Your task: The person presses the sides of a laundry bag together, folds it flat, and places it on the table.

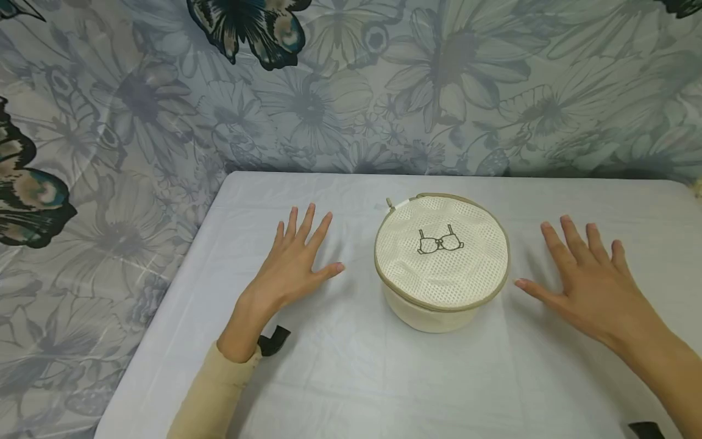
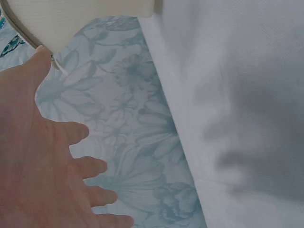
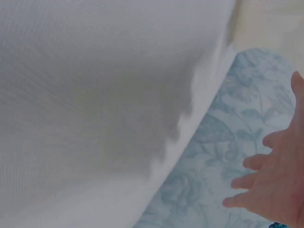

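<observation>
A round cream mesh laundry bag (image 1: 441,274) stands upright on the white table, its zipped lid printed with a small bra drawing. The zipper pull (image 1: 390,204) sits at the lid's back left edge. To the bag's left is my left hand (image 1: 293,268), palm down with spread fingers, holding nothing and apart from the bag. On the other side my right hand (image 1: 592,286) is likewise spread, with its thumb toward the bag. In the left wrist view the bag's side (image 2: 95,12) shows beyond the thumb; part of it (image 3: 270,28) also appears in the right wrist view.
A white cloth covers the table (image 1: 329,378). Behind it and on the left hangs a floral curtain (image 1: 307,110) with dark butterflies (image 1: 255,27). The table's back edge runs just behind the bag.
</observation>
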Available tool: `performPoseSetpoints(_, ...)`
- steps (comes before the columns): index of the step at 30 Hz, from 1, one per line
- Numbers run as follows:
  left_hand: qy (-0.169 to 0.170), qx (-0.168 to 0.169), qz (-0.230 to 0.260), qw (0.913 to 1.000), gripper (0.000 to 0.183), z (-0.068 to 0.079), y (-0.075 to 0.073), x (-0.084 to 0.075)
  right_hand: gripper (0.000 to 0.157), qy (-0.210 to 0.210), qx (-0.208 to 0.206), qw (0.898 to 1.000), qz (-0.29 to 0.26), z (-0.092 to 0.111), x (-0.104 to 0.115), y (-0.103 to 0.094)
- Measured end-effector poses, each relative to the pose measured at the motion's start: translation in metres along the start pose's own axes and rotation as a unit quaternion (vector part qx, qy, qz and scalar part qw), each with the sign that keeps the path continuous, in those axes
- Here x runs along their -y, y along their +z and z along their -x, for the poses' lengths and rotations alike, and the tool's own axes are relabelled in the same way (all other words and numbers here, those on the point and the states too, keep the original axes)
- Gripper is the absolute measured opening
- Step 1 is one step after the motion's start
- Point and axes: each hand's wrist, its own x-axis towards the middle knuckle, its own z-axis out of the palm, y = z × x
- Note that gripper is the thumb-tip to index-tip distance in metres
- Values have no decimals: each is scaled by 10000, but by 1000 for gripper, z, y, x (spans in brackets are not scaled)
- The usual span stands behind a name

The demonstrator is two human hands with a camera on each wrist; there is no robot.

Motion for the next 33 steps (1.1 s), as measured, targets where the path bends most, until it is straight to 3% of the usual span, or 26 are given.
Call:
performPoseSetpoints(18, 464, -256, 358, 9980, 90, 4, -14, -11, 97, -475, -594, 9967, -287, 8, 9, -22)
performPoseSetpoints(22, 587, -352, 459, 9966, 90, 5, -18, -14, 94, -425, -625, 9959, -502, 10, 13, -27)
performPoseSetpoints(29, 745, -614, 595, 9935, 89, 6, -19, -16, 96, 27, -536, 9971, -537, 15, 22, -31)
performPoseSetpoints(33, 820, -753, 697, 9913, 87, 5, -18, -18, 94, -64, -687, 9952, -693, 16, 26, -34)
